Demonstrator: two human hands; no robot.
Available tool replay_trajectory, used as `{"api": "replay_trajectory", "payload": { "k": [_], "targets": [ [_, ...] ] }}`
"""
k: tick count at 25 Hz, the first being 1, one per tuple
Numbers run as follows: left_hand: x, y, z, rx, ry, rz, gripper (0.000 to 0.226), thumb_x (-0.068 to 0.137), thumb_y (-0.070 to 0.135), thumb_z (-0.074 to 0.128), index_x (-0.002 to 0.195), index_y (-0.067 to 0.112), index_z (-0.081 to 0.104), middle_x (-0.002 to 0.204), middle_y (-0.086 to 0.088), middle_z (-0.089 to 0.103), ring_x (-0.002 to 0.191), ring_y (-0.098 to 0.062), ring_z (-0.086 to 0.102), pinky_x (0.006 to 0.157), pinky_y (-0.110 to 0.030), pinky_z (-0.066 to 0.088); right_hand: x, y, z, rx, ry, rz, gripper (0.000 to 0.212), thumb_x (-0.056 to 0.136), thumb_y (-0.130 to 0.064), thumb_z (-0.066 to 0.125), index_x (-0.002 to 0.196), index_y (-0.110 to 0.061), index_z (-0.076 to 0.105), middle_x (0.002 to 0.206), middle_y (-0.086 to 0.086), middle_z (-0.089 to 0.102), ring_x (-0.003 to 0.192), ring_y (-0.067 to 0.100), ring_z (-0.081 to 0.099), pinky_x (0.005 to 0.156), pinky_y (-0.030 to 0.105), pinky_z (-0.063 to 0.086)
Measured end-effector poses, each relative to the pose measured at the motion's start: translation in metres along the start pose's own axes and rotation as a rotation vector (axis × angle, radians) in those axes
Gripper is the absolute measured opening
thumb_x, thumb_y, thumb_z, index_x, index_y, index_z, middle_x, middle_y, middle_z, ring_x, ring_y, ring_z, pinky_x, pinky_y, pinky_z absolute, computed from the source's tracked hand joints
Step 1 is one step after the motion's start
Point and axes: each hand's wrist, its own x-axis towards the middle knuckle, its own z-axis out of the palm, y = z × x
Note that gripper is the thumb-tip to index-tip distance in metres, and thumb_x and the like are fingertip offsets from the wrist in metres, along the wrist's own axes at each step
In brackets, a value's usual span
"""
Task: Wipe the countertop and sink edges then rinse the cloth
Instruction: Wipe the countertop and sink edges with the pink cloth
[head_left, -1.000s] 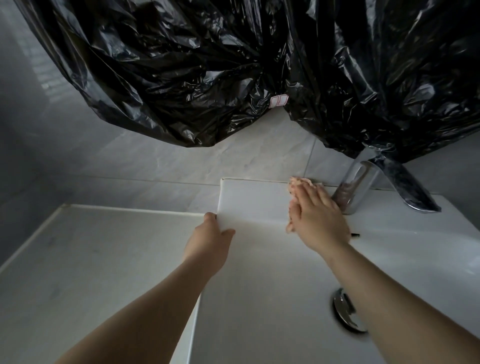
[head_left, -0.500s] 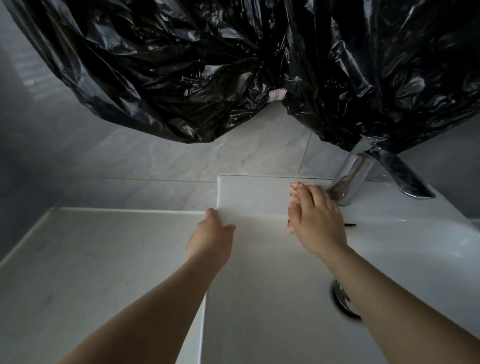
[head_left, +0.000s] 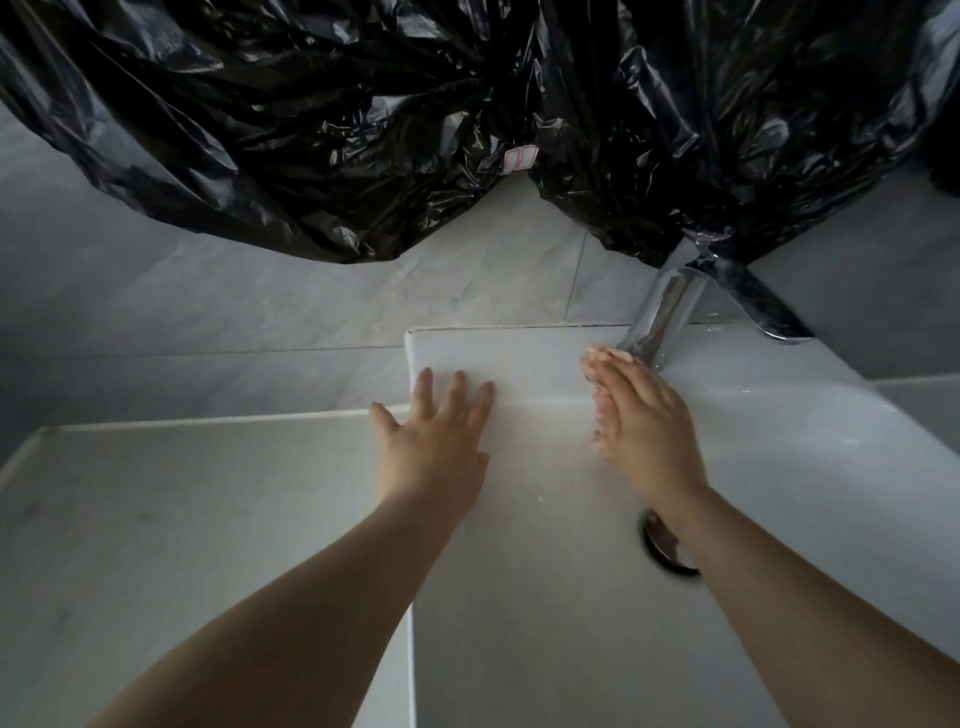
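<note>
Left hand (head_left: 434, 441) flat, fingers straight and splayed on sink (head_left: 519, 353) rim corner, holding nothing. Right hand (head_left: 644, 421) flat, pressing cloth (head_left: 605, 357) onto back ledge. Cloth peeks out at hand's 12 o'clock, faucet (head_left: 660, 322) base just beside at 1 o'clock.

The crumpled black plastic sheeting (head_left: 363, 130) is thin, creased and very glossy; the tall chrome tap (head_left: 662, 317) is polished, mirror-bright metal, as is the round drain ring (head_left: 658, 545); the white rectangular sink (head_left: 519, 358) looks like smooth, softly shiny ceramic; the pale grey countertop (head_left: 182, 519) is matt, faintly veined like stone; the grey wall tiles (head_left: 260, 312) are smooth and marbled; the small pinkish cloth (head_left: 602, 356) is soft, matt fabric.
</note>
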Motion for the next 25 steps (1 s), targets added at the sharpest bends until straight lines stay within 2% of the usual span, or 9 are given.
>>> {"api": "replay_trajectory", "payload": {
  "k": [3, 6, 8, 11, 14, 17, 19, 22, 25],
  "targets": [
    [0.000, 0.001, 0.000, 0.058, 0.000, 0.067, 0.070, 0.093, 0.047, 0.037, 0.146, 0.031, -0.006, 0.156, 0.000, -0.001, 0.143, -0.027, -0.004, 0.107, -0.063, 0.007, -0.013, 0.033, -0.008, 0.046, 0.094, 0.144, 0.053, 0.093, -0.033, 0.026, 0.123, -0.005, 0.060, 0.129, 0.012, 0.056, 0.120, 0.030, 0.050, 0.105, 0.039, 0.040],
    [-0.001, 0.002, -0.001, 0.117, 0.027, 0.056, 0.067, 0.093, 0.047, 0.034, 0.147, 0.024, 0.000, 0.155, -0.005, 0.005, 0.142, -0.028, 0.002, 0.110, -0.058, -0.002, -0.007, 0.029, -0.003, 0.079, 0.147, 0.311, 0.056, 0.093, -0.033, 0.025, 0.118, -0.001, 0.063, 0.127, 0.017, 0.057, 0.122, 0.035, 0.047, 0.108, 0.042, 0.035],
    [0.003, 0.014, -0.004, 0.073, 0.046, 0.061, 0.064, 0.094, 0.045, 0.032, 0.147, 0.019, 0.007, 0.154, -0.008, 0.010, 0.142, -0.027, 0.005, 0.113, -0.049, 0.000, -0.010, 0.026, -0.004, 0.063, 0.083, 0.211, 0.054, 0.092, -0.032, 0.026, 0.119, -0.001, 0.062, 0.129, 0.017, 0.056, 0.125, 0.037, 0.045, 0.110, 0.045, 0.033],
    [0.013, 0.062, -0.006, -0.102, 0.042, 0.115, 0.059, 0.097, 0.041, 0.027, 0.147, 0.017, 0.009, 0.156, -0.002, 0.007, 0.143, -0.025, 0.000, 0.115, -0.042, 0.001, -0.015, 0.056, -0.019, 0.045, -0.003, -0.030, 0.051, 0.091, -0.028, 0.030, 0.124, -0.002, 0.059, 0.131, 0.017, 0.056, 0.125, 0.036, 0.047, 0.110, 0.041, 0.031],
    [0.030, 0.115, -0.004, -0.177, 0.014, 0.061, 0.059, 0.098, 0.042, 0.023, 0.148, 0.016, 0.004, 0.157, 0.000, 0.000, 0.143, -0.026, -0.009, 0.116, -0.041, -0.005, 0.003, 0.109, -0.038, -0.005, -0.041, 0.016, 0.060, 0.089, -0.033, 0.023, 0.127, -0.001, 0.056, 0.135, 0.018, 0.053, 0.128, 0.035, 0.046, 0.112, 0.032, 0.021],
    [0.050, 0.146, -0.001, -0.165, -0.012, 0.023, 0.070, 0.095, 0.047, 0.030, 0.148, 0.014, -0.001, 0.157, -0.003, -0.006, 0.142, -0.025, -0.014, 0.116, -0.041, -0.007, 0.031, 0.132, -0.033, -0.040, -0.187, 0.085, 0.064, 0.091, -0.039, 0.012, 0.139, -0.013, 0.044, 0.151, 0.005, 0.035, 0.142, 0.021, 0.025, 0.116, 0.027, 0.008],
    [0.059, 0.161, -0.001, -0.165, -0.023, -0.006, 0.082, 0.089, 0.048, 0.041, 0.147, 0.010, -0.004, 0.157, -0.006, -0.009, 0.142, -0.024, -0.016, 0.116, -0.041, -0.008, 0.047, 0.118, -0.026, -0.069, -0.245, 0.024, 0.063, 0.088, -0.034, 0.008, 0.140, -0.018, 0.041, 0.154, 0.002, 0.030, 0.144, 0.018, 0.018, 0.117, 0.030, 0.012],
    [0.063, 0.175, 0.001, -0.149, -0.019, -0.055, 0.090, 0.083, 0.043, 0.047, 0.146, 0.007, -0.006, 0.156, -0.007, -0.011, 0.142, -0.022, -0.017, 0.115, -0.040, -0.011, 0.063, 0.103, -0.025, -0.002, -0.346, -0.050, 0.048, 0.099, -0.028, 0.024, 0.146, -0.021, 0.030, 0.157, -0.001, 0.022, 0.144, 0.019, 0.015, 0.115, 0.030, 0.012],
    [0.061, 0.174, 0.002, -0.076, -0.058, -0.060, 0.099, 0.079, 0.047, 0.050, 0.145, 0.006, -0.011, 0.155, -0.007, -0.015, 0.140, -0.023, -0.021, 0.113, -0.040, -0.014, 0.064, 0.148, -0.029, -0.017, -0.355, -0.089, 0.048, 0.098, -0.033, 0.023, 0.147, -0.029, 0.025, 0.157, -0.009, 0.018, 0.144, 0.018, 0.015, 0.116, 0.033, 0.014]
  ]
}}
